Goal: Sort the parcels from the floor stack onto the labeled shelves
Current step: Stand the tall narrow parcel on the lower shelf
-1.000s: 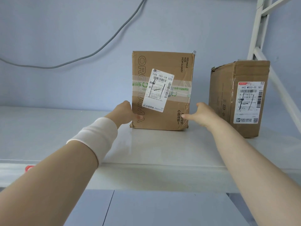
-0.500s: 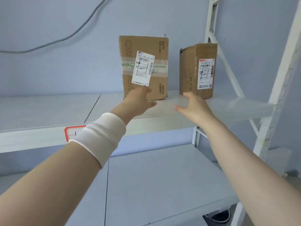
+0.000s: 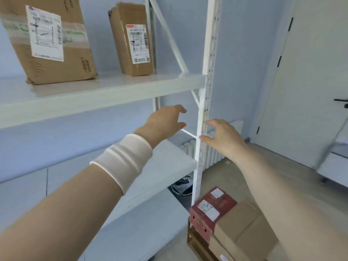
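Parcels are showing in two groups: two on the top shelf (image 3: 98,95) and a stack on the floor at five o'clock. At eleven o'clock the big box (image 3: 79,61) is standing on the shelf, brown cardboard with one white label (image 3: 45,32) stuck over a band of green-printed tape. At twelve o'clock the small box (image 3: 118,42) is standing apart from it near the post (image 3: 207,72), its flaps rumpled at the top, and it is wearing one white label with a red strip. In the floor stack the red box (image 3: 222,204) is lying uppermost and carrying two white labels, and the brown box (image 3: 243,223) is touching its side at three o'clock. Something darker is lying beneath them, too cut off to tell.

Two hands are reaching out at the centre of the view, below the top shelf. The left hand (image 3: 163,123), with a white wristband (image 3: 124,159) on its forearm, is spreading relaxed fingers and gripping nothing. The right hand (image 3: 224,136), at three o'clock of the left, is likewise holding nothing, with its fingers loosely extended in front of the post.
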Tool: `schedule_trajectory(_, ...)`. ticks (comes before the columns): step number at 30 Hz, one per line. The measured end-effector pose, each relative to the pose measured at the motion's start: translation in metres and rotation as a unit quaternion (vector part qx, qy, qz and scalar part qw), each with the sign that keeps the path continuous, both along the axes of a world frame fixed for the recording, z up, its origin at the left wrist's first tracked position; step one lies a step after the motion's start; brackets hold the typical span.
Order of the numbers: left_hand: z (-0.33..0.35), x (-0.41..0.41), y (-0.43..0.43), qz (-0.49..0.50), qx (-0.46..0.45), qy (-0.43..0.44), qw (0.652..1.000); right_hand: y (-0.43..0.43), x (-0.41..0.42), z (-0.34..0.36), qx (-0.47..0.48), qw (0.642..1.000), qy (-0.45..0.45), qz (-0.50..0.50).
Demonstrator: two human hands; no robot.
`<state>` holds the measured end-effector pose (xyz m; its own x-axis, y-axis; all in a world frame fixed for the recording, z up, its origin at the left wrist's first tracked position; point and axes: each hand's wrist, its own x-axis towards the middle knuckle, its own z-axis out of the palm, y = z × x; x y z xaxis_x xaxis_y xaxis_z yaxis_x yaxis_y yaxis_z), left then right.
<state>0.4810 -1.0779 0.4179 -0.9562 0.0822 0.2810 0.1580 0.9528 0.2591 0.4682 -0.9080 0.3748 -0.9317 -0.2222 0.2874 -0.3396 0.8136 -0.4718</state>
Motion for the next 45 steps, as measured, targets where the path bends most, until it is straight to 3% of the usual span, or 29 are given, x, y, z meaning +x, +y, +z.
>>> schedule_trajectory(11, -0.129, -0.06, 0.178, -0.161, -0.028, -0.154, 0.974, 0.16, 0.004, -0.111, 0.023, 0.978, -0.135, -0.16)
schedule_trajectory(22, -0.278, -0.135, 0.244, -0.237, 0.006, -0.321, 0.917, 0.228, -0.018, -0.241, -0.072, 0.908, -0.291, -0.292)
schedule_trajectory(25, -0.329, -0.151, 0.249, -0.23, 0.016, -0.378, 0.897, 0.243, -0.015, -0.287, -0.127, 0.869, -0.351, -0.325)
schedule_trajectory(29, -0.394, -0.169, 0.257, -0.15, 0.049, -0.459, 0.874, 0.257, -0.013, -0.346, -0.229, 0.792, -0.423, -0.375)
schedule_trajectory(37, -0.481, -0.186, 0.251, -0.022, 0.148, -0.534, 0.832, 0.267, -0.021, -0.434, -0.366, 0.647, -0.518, -0.424)
schedule_trajectory(45, -0.56, -0.247, 0.258, 0.049, 0.211, -0.529, 0.82, 0.281, -0.069, -0.511, -0.431, 0.588, -0.509, -0.457)
